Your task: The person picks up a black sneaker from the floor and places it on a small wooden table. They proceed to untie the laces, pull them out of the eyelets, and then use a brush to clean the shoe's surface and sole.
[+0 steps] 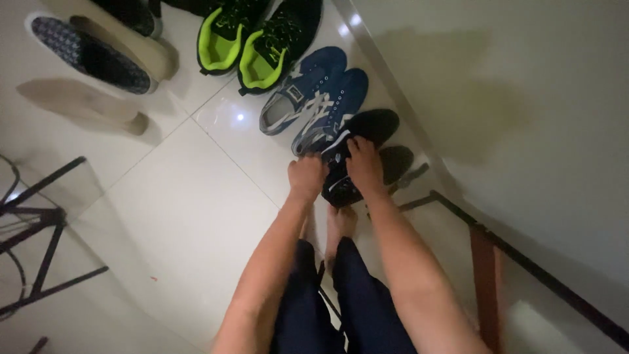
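A pair of black sneakers (373, 124) stands on the white tiled floor next to the wall. My left hand (306, 176) grips the heel end of the nearer black sneaker (337, 190), and my right hand (364, 164) lies on top of it, fingers curled over its laces. My bare feet (341, 219) stand just behind the shoe, below my dark trousers.
Blue sneakers (318, 101) sit beside the black pair, then black-and-green sneakers (252, 39). Patterned slip-ons (92, 52) and a beige shoe (85, 105) lie at upper left. A black metal frame (39, 216) stands at left, another frame (485, 262) at right by the wall.
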